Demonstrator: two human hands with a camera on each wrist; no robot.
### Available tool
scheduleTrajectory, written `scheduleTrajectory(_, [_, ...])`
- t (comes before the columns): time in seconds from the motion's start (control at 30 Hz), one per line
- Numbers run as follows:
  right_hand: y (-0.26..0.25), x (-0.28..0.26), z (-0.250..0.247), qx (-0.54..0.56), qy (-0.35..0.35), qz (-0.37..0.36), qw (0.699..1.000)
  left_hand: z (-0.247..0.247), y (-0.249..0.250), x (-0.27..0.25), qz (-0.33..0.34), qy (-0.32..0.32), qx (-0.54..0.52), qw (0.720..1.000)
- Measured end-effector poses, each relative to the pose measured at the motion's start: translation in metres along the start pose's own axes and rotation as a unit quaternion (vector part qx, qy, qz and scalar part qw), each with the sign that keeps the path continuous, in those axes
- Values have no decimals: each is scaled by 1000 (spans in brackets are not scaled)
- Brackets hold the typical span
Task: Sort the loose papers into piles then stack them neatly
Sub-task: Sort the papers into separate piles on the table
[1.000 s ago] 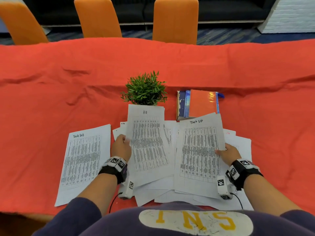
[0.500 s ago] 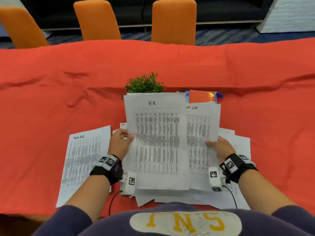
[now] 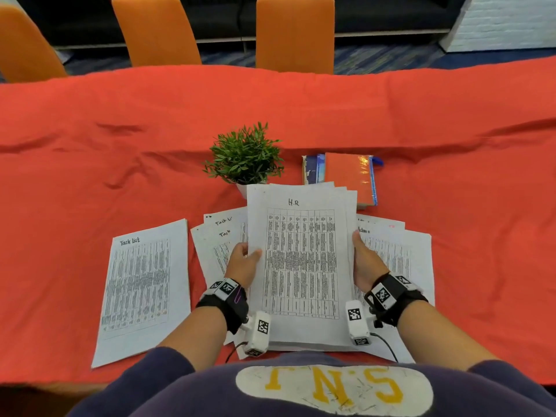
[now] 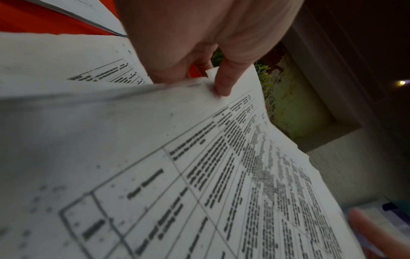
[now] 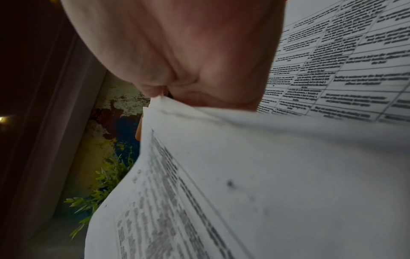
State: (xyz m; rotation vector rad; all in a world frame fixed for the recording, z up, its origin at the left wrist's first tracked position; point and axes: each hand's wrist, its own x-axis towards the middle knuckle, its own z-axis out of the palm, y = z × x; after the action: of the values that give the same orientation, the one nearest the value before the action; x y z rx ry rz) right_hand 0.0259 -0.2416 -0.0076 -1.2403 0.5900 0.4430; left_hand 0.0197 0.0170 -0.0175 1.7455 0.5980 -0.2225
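I hold a stack of printed sheets (image 3: 301,260) topped by a page headed "H.R", lifted in front of me. My left hand (image 3: 243,261) grips its left edge with the thumb on top (image 4: 224,82). On the right edge my right hand (image 3: 365,263) grips the same stack (image 5: 244,175). A single "Task list" sheet (image 3: 141,287) lies flat to the left. More loose sheets (image 3: 218,245) lie fanned under the stack on the left, and others (image 3: 394,251) on the right.
A small potted plant (image 3: 245,158) stands just beyond the papers. A few notebooks, the top one orange (image 3: 349,177), lie to its right. The red tablecloth (image 3: 301,115) covers the table; orange chairs (image 3: 294,31) stand behind.
The "H.R" page in my left hand and the "Task list" page in my right came together into one stack, now held centred by both hands.
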Motion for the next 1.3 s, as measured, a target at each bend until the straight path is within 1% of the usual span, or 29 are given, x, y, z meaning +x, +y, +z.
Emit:
scheduleTrajectory(0.03, [0,-2,2,16,-19,5,1000,1,1,-1,-2,-7,-3,1000])
scheduleTrajectory(0.07, [0,-4,5,6,-33,7,999,3,2,-2,-2,-12,-3,1000])
scheduleTrajectory(0.17, [1,-7,12,-122,-42,-7,992,9,4,-5,9,-19,6,1000])
scheduleTrajectory(0.27, [5,-4,13,-247,-22,-34,968,13,4,-8,21,-17,21,999])
scheduleTrajectory(0.33, [8,0,10,-284,-2,-39,958,14,1,-8,13,-29,49,998])
scheduleTrajectory(0.43, [11,4,2,-312,39,-35,949,10,-9,-2,8,-38,121,992])
scheduleTrajectory(0.5, [12,5,-3,-325,63,-29,943,1,-19,5,7,3,210,978])
scheduleTrajectory(0.57, [15,8,-10,-327,73,-28,942,-10,-27,12,-17,58,300,952])
scheduleTrajectory(0.6, [15,8,-13,-328,76,-25,941,-15,-30,15,-36,75,319,944])
scheduleTrajectory(0.63, [16,9,-15,-328,78,-24,941,-21,-32,16,-53,84,323,941])
scheduleTrajectory(0.7, [17,8,-17,-327,84,-25,941,-26,-39,21,-71,83,305,946])
scheduleTrajectory(0.77, [19,7,-19,-327,91,-25,940,-28,-43,24,-64,76,281,954])
scheduleTrajectory(0.87, [22,8,-20,-334,95,-20,938,-27,-45,28,-52,85,248,964])
scheduleTrajectory(1.0, [23,9,-20,-337,91,-13,937,-23,-39,25,-21,70,230,970])
scheduleTrajectory(1.13, [20,8,-21,-348,91,-7,933,-28,-29,21,27,93,214,972])
scheduleTrajectory(1.2, [17,8,-24,-350,90,-9,933,-35,-20,20,38,97,207,973])
scheduleTrajectory(1.3, [15,11,-32,-328,102,-3,939,-48,1,11,72,111,207,969])
